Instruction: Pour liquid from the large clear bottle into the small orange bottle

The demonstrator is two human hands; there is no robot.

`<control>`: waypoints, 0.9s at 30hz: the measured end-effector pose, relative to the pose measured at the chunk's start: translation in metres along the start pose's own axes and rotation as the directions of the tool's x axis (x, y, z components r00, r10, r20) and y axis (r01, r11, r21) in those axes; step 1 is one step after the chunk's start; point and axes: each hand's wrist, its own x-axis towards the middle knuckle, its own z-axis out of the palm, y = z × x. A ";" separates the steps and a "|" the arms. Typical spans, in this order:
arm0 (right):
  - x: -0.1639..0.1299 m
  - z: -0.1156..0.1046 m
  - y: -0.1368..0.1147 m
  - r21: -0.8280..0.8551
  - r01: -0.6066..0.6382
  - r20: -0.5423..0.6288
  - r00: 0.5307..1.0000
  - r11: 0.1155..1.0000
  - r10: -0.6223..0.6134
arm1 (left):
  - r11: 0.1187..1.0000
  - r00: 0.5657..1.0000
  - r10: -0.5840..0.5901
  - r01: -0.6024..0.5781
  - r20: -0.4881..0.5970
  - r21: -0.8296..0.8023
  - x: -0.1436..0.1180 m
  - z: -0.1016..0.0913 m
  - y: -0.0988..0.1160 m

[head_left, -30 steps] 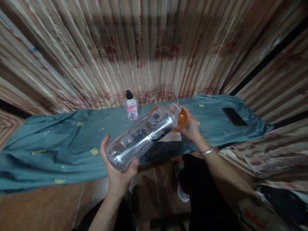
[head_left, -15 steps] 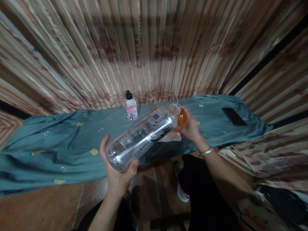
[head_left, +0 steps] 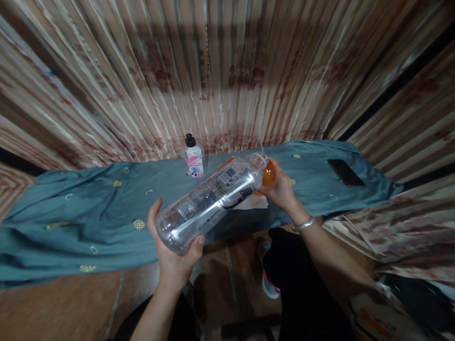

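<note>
— Both hands are busy, right? What does the left hand (head_left: 177, 258) have?

— It is closed around the base of a big clear plastic bottle (head_left: 209, 201), thumb on the near side, fingers wrapped round the far side. That bottle lies tilted, base low and toward the person, neck raised and pointing away to the right.

— And the right hand (head_left: 282, 189)?

— It is curled around a small orange container (head_left: 268, 173), held just above the table edge. How much of it the fingers cover, I cannot tell; only an orange, rounded part shows. The big bottle's mouth sits right against it, touching or nearly so.

— Anything on the wrist?

— A silver bangle (head_left: 303, 224) on the right wrist.

— What lies around them?

— A table under a teal cloth (head_left: 88, 213) with small yellow and white marks. Near its back edge stands a small white bottle (head_left: 194, 160) with a black cap and pink label, upright, just left of the big bottle's neck. A dark phone (head_left: 346, 172) lies flat well off to the right. Behind the table hangs a striped curtain (head_left: 227, 71).
</note>
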 end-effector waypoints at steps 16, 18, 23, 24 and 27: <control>-0.001 0.002 0.002 0.019 0.016 -0.022 1.000 1.000 -0.016 | 0.998 0.998 -0.054 0.055 0.024 -0.037 -0.002 0.000 -0.005; -0.001 0.001 0.002 0.028 0.007 -0.022 1.000 1.000 -0.006 | 0.998 0.999 -0.046 0.047 0.022 -0.030 -0.002 0.000 -0.006; -0.001 0.001 0.000 0.027 -0.023 -0.016 1.000 0.999 0.024 | 0.998 0.999 -0.044 0.045 0.022 -0.034 -0.003 0.000 -0.006; -0.001 0.001 0.000 0.023 -0.025 -0.018 1.000 0.999 0.025 | 0.998 0.999 -0.046 0.046 0.023 -0.035 -0.003 -0.001 -0.006; -0.001 0.001 -0.001 0.023 -0.018 -0.020 1.000 1.000 0.018 | 0.999 0.999 -0.042 0.042 0.031 -0.027 -0.003 0.000 -0.005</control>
